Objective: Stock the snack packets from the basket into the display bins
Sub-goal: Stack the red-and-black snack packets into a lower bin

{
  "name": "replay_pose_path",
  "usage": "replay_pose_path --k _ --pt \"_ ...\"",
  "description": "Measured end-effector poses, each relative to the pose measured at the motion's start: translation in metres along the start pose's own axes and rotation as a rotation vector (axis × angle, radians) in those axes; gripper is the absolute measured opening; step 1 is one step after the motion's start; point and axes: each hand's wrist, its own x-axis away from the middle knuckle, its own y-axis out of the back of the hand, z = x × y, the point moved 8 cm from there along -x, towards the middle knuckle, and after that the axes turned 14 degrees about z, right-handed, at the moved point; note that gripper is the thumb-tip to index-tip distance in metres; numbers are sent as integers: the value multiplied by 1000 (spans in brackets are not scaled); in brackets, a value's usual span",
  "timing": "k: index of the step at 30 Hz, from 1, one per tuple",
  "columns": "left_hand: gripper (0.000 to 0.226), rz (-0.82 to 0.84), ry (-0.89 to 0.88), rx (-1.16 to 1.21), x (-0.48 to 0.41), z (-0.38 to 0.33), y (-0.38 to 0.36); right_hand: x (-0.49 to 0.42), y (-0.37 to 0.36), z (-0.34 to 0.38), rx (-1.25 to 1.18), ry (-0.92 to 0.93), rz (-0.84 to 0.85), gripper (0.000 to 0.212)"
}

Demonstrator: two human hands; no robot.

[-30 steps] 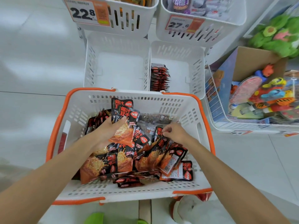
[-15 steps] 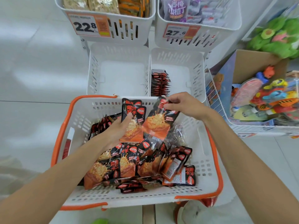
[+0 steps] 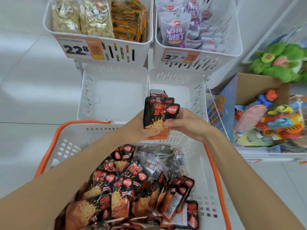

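Shop, price tags (image 3: 79, 48) on stocked display bins (image 3: 141, 53)

Packets (image 3: 159, 112) between left hand (image 3: 141, 129), right hand (image 3: 186, 125)

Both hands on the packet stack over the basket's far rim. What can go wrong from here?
1. The held stack is fanned between the left hand and right hand; a packet may slip back into the basket.
2. The row already standing in the lower right bin has nothing bracing its right side; adding the stack could topple it.
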Motion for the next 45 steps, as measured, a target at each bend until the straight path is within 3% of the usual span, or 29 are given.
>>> replay_pose_path --k 3,9,12,15,18,20,21,26,35,38,42,45 --pt "58 7 -55 -56 -33 -15 19 -1 45 20 190 64 -120 21" --pt "54 -341 33 -59 -87 15 85 -25 139 24 507 208 -571 23" --pt "53 -446 62 -14 -102 31 103 -57 163 9 639 283 -685 26" --pt "63 -477 100 9 -113 50 111 -105 167 -6 611 374 -564 31" --pt "68 -474 109 46 -121 65 115 -151 163 -42 489 109 -214 55" --pt "66 -484 109 81 -124 72 119 -155 163 -61 363 -48 -94 72" --pt "65 -487 107 100 -125 74 120 -154 164 -63 331 -43 -84 74" --pt "51 -505 70 135 -133 77 120 -165 161 -55 417 34 -122 53" --pt "45 -522 74 125 -133 76 117 -164 154 -55 318 6 -227 67" --pt "45 -512 106 123 -122 75 114 -141 146 -30 382 116 -341 44" --pt "31 -517 92 94 -83 60 102 -100 117 -16 422 69 -452 67" --pt "21 -438 40 71 -52 42 83 -64 85 -8 596 100 -542 58"
